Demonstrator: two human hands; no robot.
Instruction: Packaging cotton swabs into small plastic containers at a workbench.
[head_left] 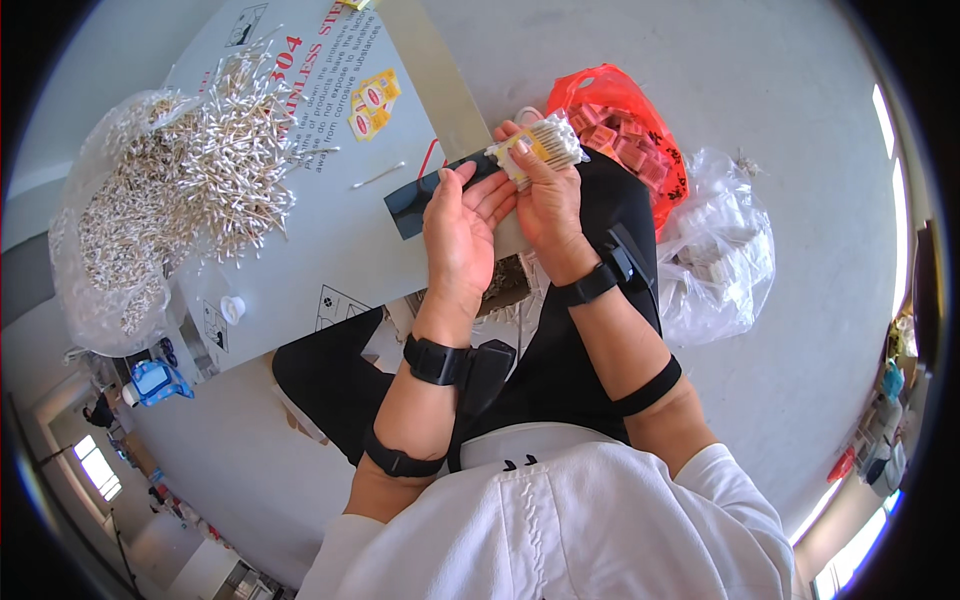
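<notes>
My right hand (548, 200) is closed around a small clear pack of cotton swabs (550, 143) with a yellow label, thumb on top. The white tips show at its far right end. Close beside it, my left hand (462, 225) lies palm up with its fingers stretched out toward the right hand; whether they touch the pack I cannot tell. A dark glossy strip (408, 210) lies at the table edge, partly hidden by my left hand. On the table to the left is a big heap of loose cotton swabs (240, 160), spilling from a clear plastic bag (75, 235).
Yellow-and-white cards (374, 105) and a single cotton swab (378, 176) lie on the grey table (300, 250), near a small white cap (232, 309). Right of my knee stand a red bag (588, 82) of pink packs and a clear bag (720, 250) with white contents. An open box (508, 285) sits below.
</notes>
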